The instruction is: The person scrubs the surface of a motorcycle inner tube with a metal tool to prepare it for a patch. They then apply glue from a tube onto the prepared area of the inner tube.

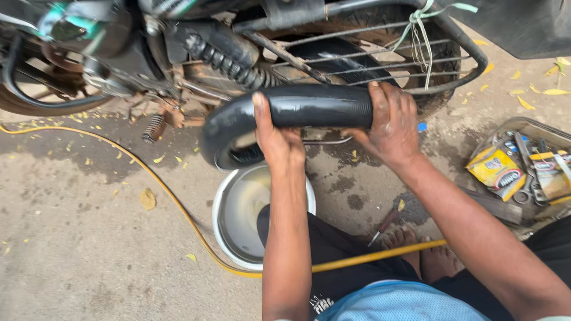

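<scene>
Left hand (278,138) is clamped around a black inflated inner tube (285,113), thumb up over the top, fingers wrapped behind. Right hand (389,122) grips the same tube further along, fingers curled over its upper surface. The tube is held in the air between both hands, curving down and away to the left of the left hand.

Directly below the left hand stands a round white basin (223,205) holding cloudy water, on the concrete ground (77,238). A yellow hose (172,199) runs along the ground left of the basin and passes under the forearms towards the right. Below the right hand lies a small screwdriver (383,226) beside the person's bare foot (404,241). To the right of the right hand sits an open tray (523,125) of yellow packets and hand tools.

Beyond both hands stands a motorcycle: its rear wheel (369,56), a wire side guard (452,71) and a coiled shock absorber (229,59) are visible.
</scene>
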### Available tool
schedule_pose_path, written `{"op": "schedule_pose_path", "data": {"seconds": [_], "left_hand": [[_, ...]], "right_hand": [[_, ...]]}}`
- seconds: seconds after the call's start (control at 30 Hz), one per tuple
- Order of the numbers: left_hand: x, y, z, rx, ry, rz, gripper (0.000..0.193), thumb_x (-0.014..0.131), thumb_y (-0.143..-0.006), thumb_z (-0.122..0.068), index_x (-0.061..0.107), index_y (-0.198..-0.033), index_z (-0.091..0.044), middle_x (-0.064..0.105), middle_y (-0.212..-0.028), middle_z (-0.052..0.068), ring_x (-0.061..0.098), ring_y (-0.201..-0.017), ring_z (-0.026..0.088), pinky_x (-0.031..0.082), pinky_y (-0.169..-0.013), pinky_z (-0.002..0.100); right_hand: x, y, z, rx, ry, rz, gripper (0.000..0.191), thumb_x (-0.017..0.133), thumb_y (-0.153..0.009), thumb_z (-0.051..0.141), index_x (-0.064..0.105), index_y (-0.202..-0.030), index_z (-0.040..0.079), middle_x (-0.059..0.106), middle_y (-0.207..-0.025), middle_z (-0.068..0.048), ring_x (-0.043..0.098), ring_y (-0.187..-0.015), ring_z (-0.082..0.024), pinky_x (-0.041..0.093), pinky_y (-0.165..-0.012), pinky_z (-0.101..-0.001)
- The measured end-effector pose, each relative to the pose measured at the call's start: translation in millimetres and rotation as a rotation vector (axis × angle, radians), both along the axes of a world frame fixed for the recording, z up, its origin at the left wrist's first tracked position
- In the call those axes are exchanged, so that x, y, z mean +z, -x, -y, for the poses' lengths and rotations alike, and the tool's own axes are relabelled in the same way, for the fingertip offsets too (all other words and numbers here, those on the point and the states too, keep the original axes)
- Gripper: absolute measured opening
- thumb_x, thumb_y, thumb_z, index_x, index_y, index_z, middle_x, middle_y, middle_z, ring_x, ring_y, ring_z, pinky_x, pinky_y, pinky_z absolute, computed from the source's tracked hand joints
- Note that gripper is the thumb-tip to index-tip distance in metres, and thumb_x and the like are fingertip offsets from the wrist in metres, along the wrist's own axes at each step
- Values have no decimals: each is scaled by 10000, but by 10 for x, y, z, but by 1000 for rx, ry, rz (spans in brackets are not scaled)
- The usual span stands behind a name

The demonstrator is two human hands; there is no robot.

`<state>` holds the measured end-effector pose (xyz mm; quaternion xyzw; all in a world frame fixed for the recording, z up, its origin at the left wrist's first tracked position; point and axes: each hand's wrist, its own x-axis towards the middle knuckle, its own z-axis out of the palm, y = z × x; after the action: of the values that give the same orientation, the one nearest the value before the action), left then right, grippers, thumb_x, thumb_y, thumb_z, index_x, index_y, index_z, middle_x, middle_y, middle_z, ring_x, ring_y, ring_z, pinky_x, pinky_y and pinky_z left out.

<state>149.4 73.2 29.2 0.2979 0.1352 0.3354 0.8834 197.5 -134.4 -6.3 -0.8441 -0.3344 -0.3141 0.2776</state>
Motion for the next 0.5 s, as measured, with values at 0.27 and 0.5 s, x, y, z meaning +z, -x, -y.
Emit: {"op": "schedule_pose_path", "data": {"seconds": [0.27,0.5], "left_hand": [[236,1334,392,10,-1077,-485,684,756,-865,-464,595,-1359,-18,667,-1344,256,616,-1261,393,476,-1002,507],[695,814,523,218,-2303,-793,1074,925,-541,-461,489,-1422,-29,521,-1365,337,473,-1261,508,365,-1024,665]], "right_hand": [[221,-559,30,37,379,-260,883,939,-652,267,544,-1416,66,687,-1094,-239,699,-981,-363,569,-905,-465],[237,-415,233,130,379,-197,891,948,-596,270,568,-1383,97,691,-1158,-207,676,-1068,-356,534,-983,-475]]}}
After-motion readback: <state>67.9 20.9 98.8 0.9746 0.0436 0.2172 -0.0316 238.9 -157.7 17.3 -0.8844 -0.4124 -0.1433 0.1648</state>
